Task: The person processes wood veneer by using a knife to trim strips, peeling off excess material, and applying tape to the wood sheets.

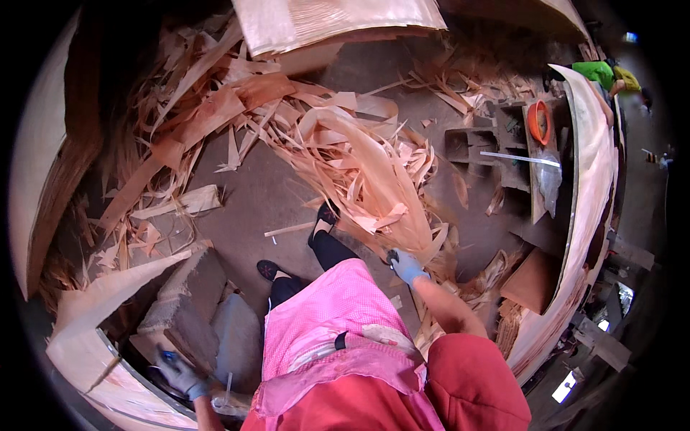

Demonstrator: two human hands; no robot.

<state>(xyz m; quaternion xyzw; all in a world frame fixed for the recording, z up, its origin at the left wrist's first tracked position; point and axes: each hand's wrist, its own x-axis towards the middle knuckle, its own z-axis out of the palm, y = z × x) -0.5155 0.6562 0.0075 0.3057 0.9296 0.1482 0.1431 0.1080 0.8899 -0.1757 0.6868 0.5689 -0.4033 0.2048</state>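
Brown floor [248,197] strewn with veneer strips [384,169], and the gloved right hand [407,266] bends at their edge, grip unclear; left hand [178,374] loosely open beside a grey block [192,289].

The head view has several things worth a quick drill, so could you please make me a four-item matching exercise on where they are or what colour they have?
1. Left hand
2. Right hand
3. Apron
4. Left shoe

A. Pink
B. Dark, on the floor
C. At the lower edge of the pile of thin wood strips
D. At the lower left, beside a grey block

Pairs: 1-D, 2-C, 3-A, 4-B.
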